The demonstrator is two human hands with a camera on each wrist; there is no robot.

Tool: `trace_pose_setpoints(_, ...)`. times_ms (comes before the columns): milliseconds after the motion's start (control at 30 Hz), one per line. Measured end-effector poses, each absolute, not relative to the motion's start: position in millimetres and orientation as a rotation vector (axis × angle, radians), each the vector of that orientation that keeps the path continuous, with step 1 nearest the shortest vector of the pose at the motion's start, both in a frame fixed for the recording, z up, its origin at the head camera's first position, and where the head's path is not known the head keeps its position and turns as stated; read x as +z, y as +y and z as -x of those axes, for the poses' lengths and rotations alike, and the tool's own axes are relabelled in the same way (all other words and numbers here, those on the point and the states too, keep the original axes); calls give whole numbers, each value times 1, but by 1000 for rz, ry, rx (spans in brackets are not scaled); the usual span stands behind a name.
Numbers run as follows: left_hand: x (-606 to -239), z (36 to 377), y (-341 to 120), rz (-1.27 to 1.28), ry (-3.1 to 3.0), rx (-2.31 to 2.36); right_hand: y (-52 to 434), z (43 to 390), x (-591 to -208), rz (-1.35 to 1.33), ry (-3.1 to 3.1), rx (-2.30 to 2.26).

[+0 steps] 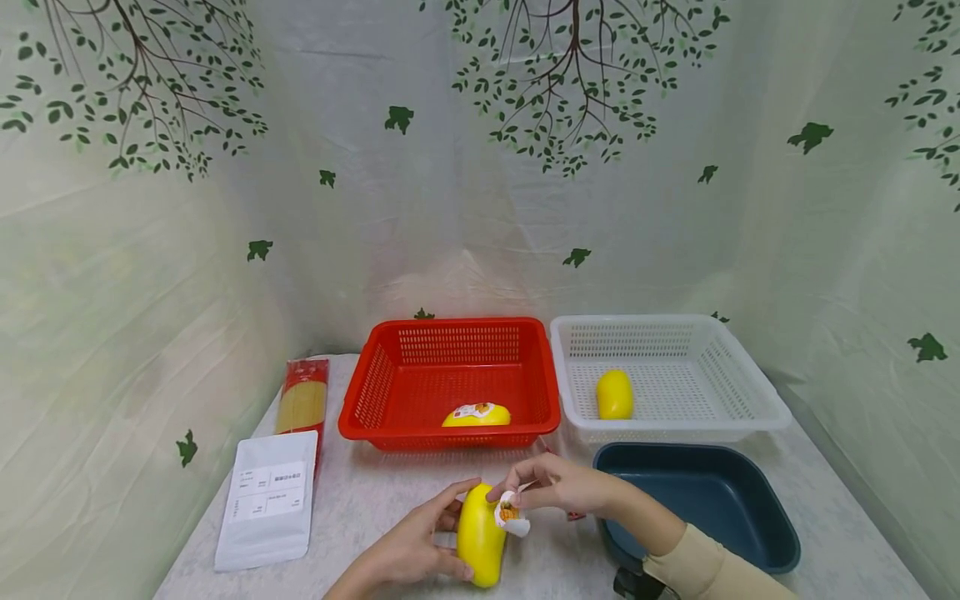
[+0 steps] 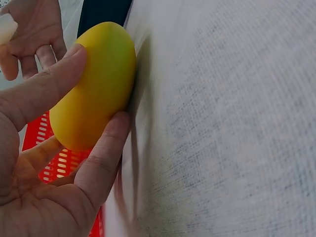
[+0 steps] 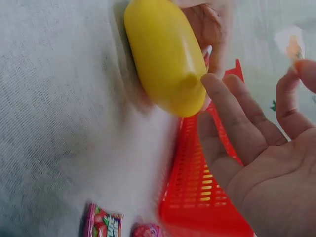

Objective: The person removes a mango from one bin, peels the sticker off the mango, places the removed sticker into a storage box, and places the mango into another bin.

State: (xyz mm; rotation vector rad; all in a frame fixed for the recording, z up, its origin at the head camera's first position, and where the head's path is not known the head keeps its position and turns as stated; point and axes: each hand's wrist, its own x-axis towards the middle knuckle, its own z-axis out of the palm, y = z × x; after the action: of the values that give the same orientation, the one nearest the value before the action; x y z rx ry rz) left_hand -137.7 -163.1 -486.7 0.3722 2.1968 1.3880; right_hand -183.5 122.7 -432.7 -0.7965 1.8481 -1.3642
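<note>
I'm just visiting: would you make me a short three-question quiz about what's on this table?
1. True or false: the white basket holds no yellow fruit.
2. Which hand pinches the sticker? A) left hand B) right hand
3. Fill in: the left hand grips a ____ fruit.

Key: 1 false, one lies inside; 2 B, the right hand; 3 yellow.

Bare table (image 1: 375,508) left of hands, red basket (image 1: 450,379) (and blue tub (image 1: 697,500)) close ahead.
</note>
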Motion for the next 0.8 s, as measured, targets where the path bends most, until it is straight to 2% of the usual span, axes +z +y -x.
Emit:
trace_pose_setpoints(267,-485,138,-162,-371,2213,1369,144,182,-421,854,1870,-1344)
trace_pose_setpoints(800,-484,140,-162,-332,2221,1350,244,189,-407,849,2199,-1234)
